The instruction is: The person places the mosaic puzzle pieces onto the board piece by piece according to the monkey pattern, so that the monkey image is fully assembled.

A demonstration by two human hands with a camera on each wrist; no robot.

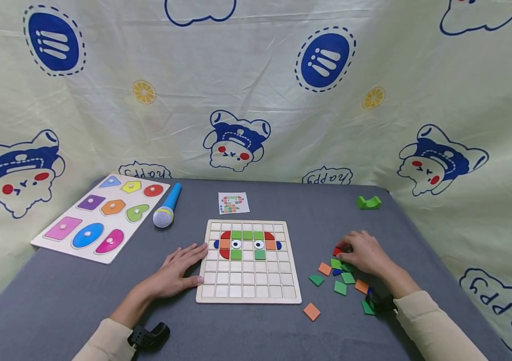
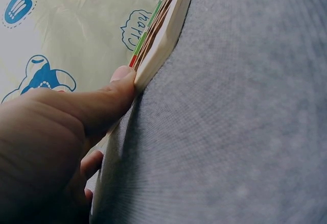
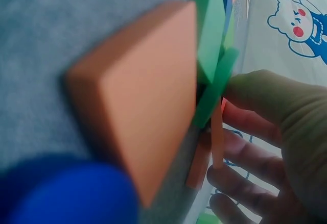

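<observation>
A right hand [image 3: 301,137] at four o'clock curves beside green tiles [image 3: 210,35], an orange tile [image 3: 150,99] toward nine, a blurred blue piece [image 3: 71,196] at seven.

Shape board [image 1: 113,222], blue microphone [image 1: 169,204], green block [image 1: 369,203], perhaps wooden

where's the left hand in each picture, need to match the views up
Head: the left hand is left of centre, at the left edge of the wooden grid board.
Left wrist: lower left, thumb against the board's edge.
Right wrist: not in it.
Shared landmark: the bear-print backdrop, visible in all three.
</observation>
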